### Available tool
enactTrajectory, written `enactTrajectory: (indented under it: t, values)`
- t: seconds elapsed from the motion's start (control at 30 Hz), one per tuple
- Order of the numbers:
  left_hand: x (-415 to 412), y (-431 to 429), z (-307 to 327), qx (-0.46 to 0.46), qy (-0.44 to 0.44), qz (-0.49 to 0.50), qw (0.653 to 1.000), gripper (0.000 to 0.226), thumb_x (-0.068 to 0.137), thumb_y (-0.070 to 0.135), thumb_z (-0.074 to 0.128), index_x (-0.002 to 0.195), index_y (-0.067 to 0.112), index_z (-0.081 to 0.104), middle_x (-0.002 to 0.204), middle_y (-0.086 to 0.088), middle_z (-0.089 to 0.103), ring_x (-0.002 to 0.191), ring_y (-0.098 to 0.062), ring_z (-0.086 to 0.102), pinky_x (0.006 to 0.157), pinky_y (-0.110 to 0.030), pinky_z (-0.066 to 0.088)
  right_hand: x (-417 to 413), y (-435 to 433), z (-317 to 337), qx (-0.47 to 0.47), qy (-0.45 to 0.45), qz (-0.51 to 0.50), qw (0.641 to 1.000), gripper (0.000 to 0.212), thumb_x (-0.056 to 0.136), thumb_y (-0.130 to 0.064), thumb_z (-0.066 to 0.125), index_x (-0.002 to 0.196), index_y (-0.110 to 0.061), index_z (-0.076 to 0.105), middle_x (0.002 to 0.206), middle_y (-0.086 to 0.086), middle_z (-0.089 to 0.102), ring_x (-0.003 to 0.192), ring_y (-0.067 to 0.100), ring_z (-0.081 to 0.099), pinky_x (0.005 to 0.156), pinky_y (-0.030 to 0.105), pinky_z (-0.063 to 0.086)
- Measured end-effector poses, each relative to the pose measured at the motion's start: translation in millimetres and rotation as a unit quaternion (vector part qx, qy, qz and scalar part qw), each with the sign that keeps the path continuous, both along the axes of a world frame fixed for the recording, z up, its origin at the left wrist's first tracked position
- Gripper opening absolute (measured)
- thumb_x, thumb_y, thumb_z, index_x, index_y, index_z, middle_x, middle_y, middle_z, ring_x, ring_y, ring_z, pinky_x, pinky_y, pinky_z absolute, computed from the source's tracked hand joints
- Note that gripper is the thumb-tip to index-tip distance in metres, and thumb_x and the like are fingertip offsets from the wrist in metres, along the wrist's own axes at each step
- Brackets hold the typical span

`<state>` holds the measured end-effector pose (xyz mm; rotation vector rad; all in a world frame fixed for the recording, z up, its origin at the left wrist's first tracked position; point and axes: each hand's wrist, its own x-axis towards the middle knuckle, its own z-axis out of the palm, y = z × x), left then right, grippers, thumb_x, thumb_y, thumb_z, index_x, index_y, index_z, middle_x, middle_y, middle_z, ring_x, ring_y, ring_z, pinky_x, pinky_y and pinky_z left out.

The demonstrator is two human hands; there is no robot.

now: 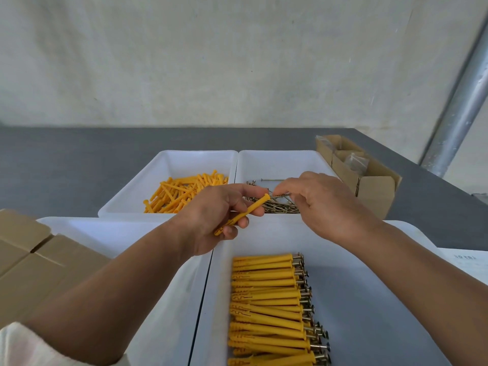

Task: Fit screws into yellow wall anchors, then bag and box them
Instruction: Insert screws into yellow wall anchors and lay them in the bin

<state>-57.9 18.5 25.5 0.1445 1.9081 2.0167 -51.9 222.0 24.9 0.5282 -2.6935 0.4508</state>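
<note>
My left hand [211, 215] grips a yellow wall anchor [244, 213] tilted up to the right, its open end near the middle of the view. My right hand [322, 202] pinches a screw [281, 196] whose tip sits at the anchor's mouth. Behind the hands stand two white bins: the left one [169, 165] holds loose yellow anchors [182, 192], the right one [277, 162] holds loose screws [280, 207]. In the near white bin [369, 299] lies a neat row of several finished anchors with screws [269, 307].
An open cardboard box [369, 186] with clear bags in it stands at the back right. Brown cardboard boxes [31, 265] lie at the near left, partly over another white bin [158, 299]. The grey table [66, 165] ends at a white wall; a metal pole [459, 109] rises at right.
</note>
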Motion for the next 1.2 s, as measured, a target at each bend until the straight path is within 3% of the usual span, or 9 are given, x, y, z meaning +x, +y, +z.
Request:
enactTrajectory:
  t: [0.43,0.6,0.8,0.97,1.1,1.2]
  values:
    - [-1,2,-2,-0.057,0.015,-0.030,0.998,0.040,0.082,-0.005,0.041,0.105,0.009,0.071,0.083,-0.007,0.071,0.051,-0.009,0.051,0.035,-0.017,0.030,5,-3,3,0.015,0.015,0.036,0.999,0.036,0.101,-0.015,0.044,0.126,-0.036,0.058,0.091,-0.011,0.047,0.094,0.015,0.045,0.076,0.035,0.043]
    - [1,3,-1,-0.062,0.017,-0.032,0.997,0.037,0.083,-0.005,0.043,0.104,0.008,0.070,0.084,-0.009,0.072,0.052,-0.010,0.052,0.035,-0.016,0.029,7,-5,4,0.030,0.012,0.057,0.998,0.034,0.101,-0.018,0.044,0.125,-0.038,0.057,0.080,-0.019,0.038,0.088,0.011,0.040,0.070,0.029,0.033]
    - [2,3,0,-0.062,0.019,-0.034,0.997,0.035,0.084,-0.005,0.043,0.106,0.006,0.067,0.084,-0.010,0.071,0.052,-0.010,0.052,0.035,-0.016,0.029,9,-5,6,0.039,0.001,0.061,0.997,0.033,0.102,-0.019,0.044,0.126,-0.037,0.057,0.082,-0.018,0.040,0.084,0.008,0.040,0.063,0.019,0.028]
    - [2,4,1,-0.068,0.023,-0.034,0.997,0.034,0.084,-0.006,0.044,0.107,0.005,0.066,0.085,-0.012,0.071,0.052,-0.010,0.053,0.036,-0.017,0.029,13,-7,9,0.045,-0.011,0.065,0.997,0.033,0.101,-0.018,0.044,0.126,-0.035,0.057,0.095,-0.009,0.053,0.086,0.010,0.047,0.071,0.027,0.036]
    - [2,4,1,-0.071,0.026,-0.037,0.996,0.034,0.084,-0.006,0.045,0.108,0.005,0.066,0.084,-0.012,0.071,0.052,-0.011,0.053,0.036,-0.017,0.029,17,-7,11,0.049,-0.015,0.070,0.996,0.034,0.101,-0.017,0.045,0.127,-0.036,0.057,0.098,-0.006,0.056,0.088,0.012,0.052,0.075,0.032,0.046]
    - [2,4,0,-0.076,0.030,-0.040,0.996,0.034,0.083,-0.006,0.045,0.107,0.006,0.066,0.084,-0.012,0.072,0.052,-0.012,0.053,0.036,-0.017,0.030,18,-9,11,0.046,-0.018,0.079,0.996,0.033,0.100,-0.017,0.046,0.125,-0.035,0.058,0.097,-0.008,0.056,0.087,0.011,0.051,0.074,0.030,0.045]
